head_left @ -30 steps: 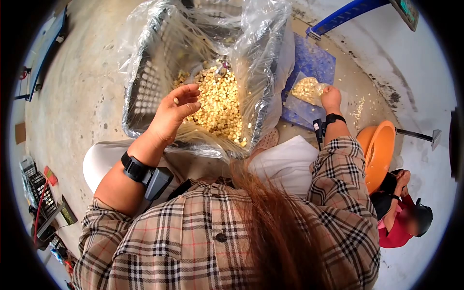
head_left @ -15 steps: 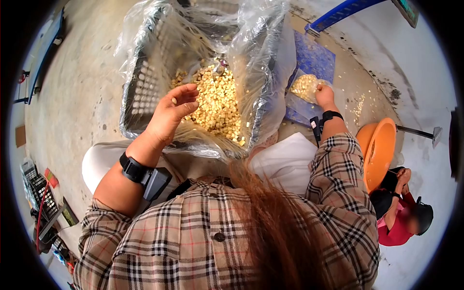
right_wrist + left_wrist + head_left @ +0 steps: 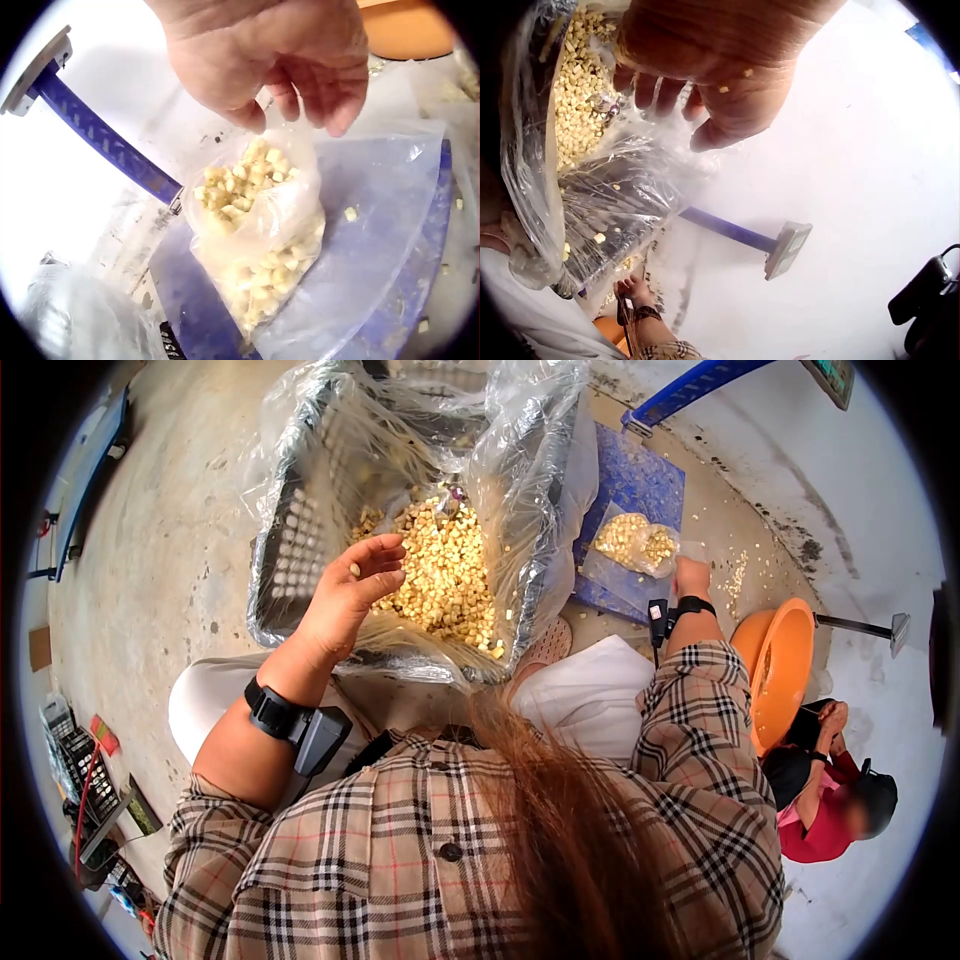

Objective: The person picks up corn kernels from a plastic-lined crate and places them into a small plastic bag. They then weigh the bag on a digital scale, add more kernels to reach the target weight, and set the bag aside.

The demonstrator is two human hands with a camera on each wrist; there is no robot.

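Note:
My left hand (image 3: 362,575) hovers palm up over a grey plastic crate (image 3: 295,535), fingers relaxed and holding nothing; a few yellow bits stick to the palm (image 3: 720,82). The crate is lined with a clear plastic sheet (image 3: 530,450) and holds a pile of small yellow cubes (image 3: 445,575). A small clear bag of the same cubes (image 3: 633,543) lies on a blue scale platform (image 3: 640,475). My right hand (image 3: 692,575) is just right of that bag, off it. In the right wrist view its fingers (image 3: 300,97) hang loosely above the bag (image 3: 259,225).
An orange basin (image 3: 785,670) stands on the concrete floor at my right, with another person (image 3: 830,810) crouched beside it. The scale's blue post (image 3: 690,390) rises behind the platform to a display (image 3: 787,247). Loose cubes litter the floor near the platform.
My right hand has let go of the small bag and drawn back to the right; the bag now lies alone on the blue platform. The left hand has barely moved.

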